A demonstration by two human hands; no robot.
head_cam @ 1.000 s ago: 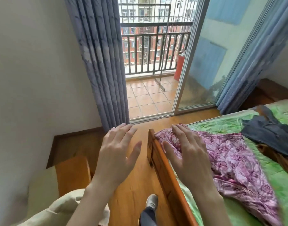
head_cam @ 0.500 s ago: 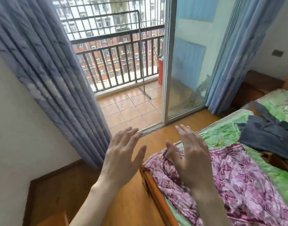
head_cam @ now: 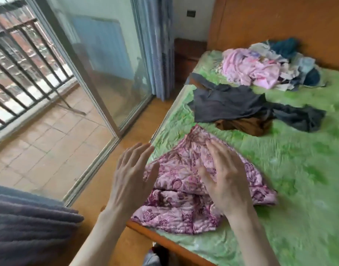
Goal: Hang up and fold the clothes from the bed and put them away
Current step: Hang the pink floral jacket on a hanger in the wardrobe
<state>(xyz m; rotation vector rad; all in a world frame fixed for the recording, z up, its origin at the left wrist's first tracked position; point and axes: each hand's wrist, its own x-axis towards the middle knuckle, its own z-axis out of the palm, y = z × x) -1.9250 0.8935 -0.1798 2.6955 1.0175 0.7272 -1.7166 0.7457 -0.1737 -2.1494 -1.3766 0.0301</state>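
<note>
A: Where's our purple floral quilted garment?

B: Lower centre, on the green bed. Left hand and right hand spread flat, holding nothing; we should smooth before folding.

daylit glass door, blue curtains, wooden floor, tiled balcony.

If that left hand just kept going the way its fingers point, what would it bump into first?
Probably the near edge of the green bedspread: the open left hand points up and slightly right, just left of the purple floral garment. Depth is unclear; it might pass over it.
</note>
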